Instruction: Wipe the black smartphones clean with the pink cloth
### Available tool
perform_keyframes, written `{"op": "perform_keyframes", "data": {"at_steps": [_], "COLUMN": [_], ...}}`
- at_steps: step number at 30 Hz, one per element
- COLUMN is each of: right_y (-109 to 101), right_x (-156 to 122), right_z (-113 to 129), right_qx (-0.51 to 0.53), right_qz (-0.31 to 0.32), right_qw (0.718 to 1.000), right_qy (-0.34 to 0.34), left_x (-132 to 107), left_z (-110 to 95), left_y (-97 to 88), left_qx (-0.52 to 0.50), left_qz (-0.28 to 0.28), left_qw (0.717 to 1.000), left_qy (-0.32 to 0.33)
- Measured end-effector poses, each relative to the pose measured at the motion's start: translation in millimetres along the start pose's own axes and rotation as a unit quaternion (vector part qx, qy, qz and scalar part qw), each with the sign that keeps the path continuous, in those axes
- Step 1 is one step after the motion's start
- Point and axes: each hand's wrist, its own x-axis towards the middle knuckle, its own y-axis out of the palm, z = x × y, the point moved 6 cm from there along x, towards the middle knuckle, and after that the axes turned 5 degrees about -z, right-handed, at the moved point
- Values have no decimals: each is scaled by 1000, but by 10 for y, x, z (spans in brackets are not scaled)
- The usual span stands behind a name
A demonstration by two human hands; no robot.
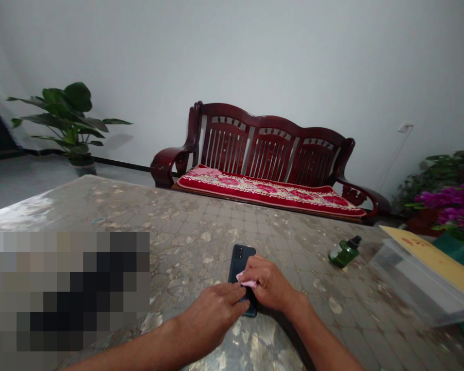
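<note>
A dark blue smartphone lies on the patterned tablecloth, its back and camera block facing up. Fingers of my right hand are closed around a small pink cloth, which presses against the middle of the phone's back. From the left, my left hand reaches over the lower part of the phone, its fingers and thumb holding it against the table. Both hands cover part of the phone, and much of the cloth is hidden in my right hand.
A green pump bottle stands to the right, near a clear plastic box with a yellow sheet on top. Blurred squares hide the table's left part. Beyond the table are a wooden bench and a potted plant.
</note>
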Motion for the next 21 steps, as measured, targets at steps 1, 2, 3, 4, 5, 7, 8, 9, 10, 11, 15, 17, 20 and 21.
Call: {"op": "perform_keyframes", "data": {"at_steps": [1, 2, 3, 4, 5, 7, 8, 9, 10, 11, 15, 17, 20, 21], "right_y": [0, -6, -16, -32, -57, -118, -144, -166, -181, -189, -189, -196, -228, -239], "right_x": [-3, -5, -8, -13, -22, -59, -87, -120, -157, -194, -280, -284, -285, -285], "right_z": [-17, -53, -107, -173, -247, -403, -475, -542, -604, -658, -771, -782, -789, -790], "right_qx": [33, 70, 107, 141, 169, 211, 230, 248, 265, 279, 298, 296, 282, 272], "right_qz": [4, -1, -14, -36, -67, -143, -179, -213, -244, -270, -324, -333, -345, -346], "right_qw": [999, 997, 993, 987, 978, 952, 936, 918, 898, 878, 832, 827, 828, 832], "right_qy": [9, 25, 48, 75, 105, 168, 197, 225, 253, 278, 337, 342, 341, 338], "left_x": [2, 1, -3, -9, -17, -30, -32, -30, -23, -12, 70, 129, 250, 299], "left_z": [-2, -1, 3, 11, 24, 64, 94, 130, 173, 218, 378, 426, 453, 460], "left_y": [2, 8, 15, 21, 25, 25, 22, 14, 1, -18, -89, -120, -151, -155], "left_qx": [0, 1, 2, 1, -2, -18, -29, -38, -42, -41, -7, 11, 45, 62], "left_qz": [1, 1, -2, -8, -16, -34, -40, -46, -51, -58, -48, -33, -10, 0], "left_qw": [1000, 1000, 1000, 1000, 1000, 999, 999, 998, 998, 997, 997, 997, 997, 997], "left_qy": [-2, -2, -1, 1, 2, 4, 3, -2, -10, -21, -61, -71, -60, -53]}}
